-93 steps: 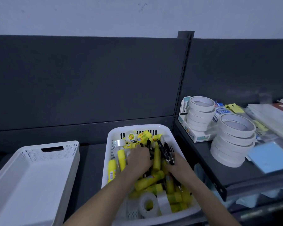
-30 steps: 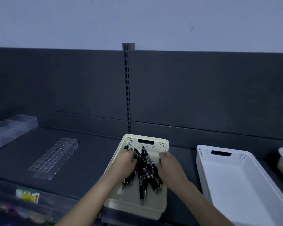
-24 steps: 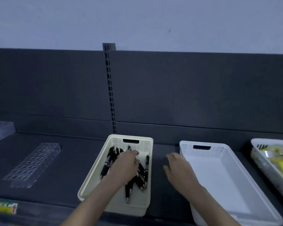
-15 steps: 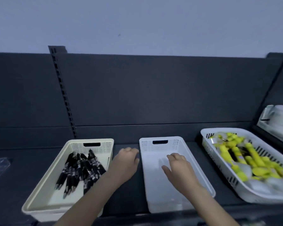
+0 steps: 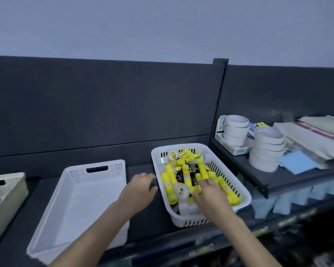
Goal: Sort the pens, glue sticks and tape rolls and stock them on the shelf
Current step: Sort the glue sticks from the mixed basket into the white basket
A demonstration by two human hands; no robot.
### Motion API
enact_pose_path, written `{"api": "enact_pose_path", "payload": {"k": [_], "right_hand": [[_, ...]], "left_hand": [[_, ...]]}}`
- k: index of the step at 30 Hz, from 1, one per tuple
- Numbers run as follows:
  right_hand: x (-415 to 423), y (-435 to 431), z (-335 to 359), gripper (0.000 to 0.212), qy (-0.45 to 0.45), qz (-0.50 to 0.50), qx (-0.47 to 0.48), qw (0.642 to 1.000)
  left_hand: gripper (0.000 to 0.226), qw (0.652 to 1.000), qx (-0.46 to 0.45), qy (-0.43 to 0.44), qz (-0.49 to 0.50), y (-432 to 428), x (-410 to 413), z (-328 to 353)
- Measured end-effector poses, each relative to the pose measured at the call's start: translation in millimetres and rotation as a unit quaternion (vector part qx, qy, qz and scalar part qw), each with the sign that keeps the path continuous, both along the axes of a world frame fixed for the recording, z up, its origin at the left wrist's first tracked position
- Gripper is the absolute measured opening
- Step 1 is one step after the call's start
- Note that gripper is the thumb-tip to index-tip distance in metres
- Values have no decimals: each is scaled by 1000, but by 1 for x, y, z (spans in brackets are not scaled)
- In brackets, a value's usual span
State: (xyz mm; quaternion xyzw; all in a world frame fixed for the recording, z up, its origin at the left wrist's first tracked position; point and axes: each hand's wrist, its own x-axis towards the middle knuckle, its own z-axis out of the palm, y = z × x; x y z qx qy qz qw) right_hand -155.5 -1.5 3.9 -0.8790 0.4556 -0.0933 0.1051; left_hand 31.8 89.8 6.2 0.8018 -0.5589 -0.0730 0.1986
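A white slotted basket [image 5: 243,191] on the dark shelf holds yellow glue sticks [image 5: 169,176], black pens [image 5: 179,175] and clear tape rolls [image 5: 181,190] mixed together. My right hand [image 5: 210,197] is inside the basket, fingers spread over the glue sticks, holding nothing that I can see. My left hand [image 5: 139,191] hovers just left of the basket's rim, fingers loosely bent and empty. An empty white tray [image 5: 96,170] stands to the left. A cream tray [image 5: 10,191] shows at the left edge.
A higher shelf section on the right carries two stacks of white tape rolls [image 5: 235,132] [image 5: 266,151], a small box, a blue pad [image 5: 297,164] and papers. A slotted upright post [image 5: 219,105] divides the dark back panels. The shelf's front edge runs below the trays.
My view swung right from the cream tray of pens to the mixed basket. Both hands let go of the pens there and moved right; my right hand is now in the basket.
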Motion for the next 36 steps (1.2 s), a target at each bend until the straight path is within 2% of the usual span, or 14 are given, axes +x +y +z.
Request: {"api": "enact_pose_path", "payload": {"k": [7, 12, 14, 15, 18, 21, 23, 25, 27, 28, 31, 33, 36], "right_hand": [[-28, -58, -14, 31, -26, -10, 46, 999], [-21, -90, -19, 33, -20, -32, 66, 997], [-15, -103, -22, 18, -12, -41, 71, 997], [-12, -108, -23, 10, -6, -46, 75, 996], [2, -120, -25, 13, 19, -63, 99, 993], [14, -127, -24, 19, 63, -62, 95, 992], [20, -134, -19, 20, 72, -63, 124, 988], [23, -144, -19, 22, 36, -62, 194, 978], [22, -149, -21, 32, 4, -53, 251, 967], [22, -149, -22, 29, 0, -39, 263, 964], [26, -146, -25, 19, -22, 13, 258, 966], [32, -146, -26, 38, -51, 28, 254, 966], [39, -149, -27, 45, -62, 13, 243, 968]], "left_hand": [[34, 1000, 5, -3, -4, -64, -21, -3], [31, 1000, 8, -26, -5, -102, -14, -11], [30, 998, 14, -57, -10, -117, -12, -14], [31, 996, 28, -86, -17, -124, -13, -15], [41, 981, 94, -170, -30, -145, -21, -19], [50, 971, 159, -177, -28, -156, -30, -25], [47, 973, 182, -141, -27, -162, -34, -26], [40, 980, 185, -74, -22, -166, -35, -23], [30, 988, 154, -27, -16, -167, -36, -20], [24, 991, 133, -8, -16, -167, -34, -20], [18, 995, 86, 49, -24, -166, -32, -21], [17, 994, 52, 88, -26, -164, -33, -22], [18, 989, 9, 146, -11, -161, -35, -18]]}}
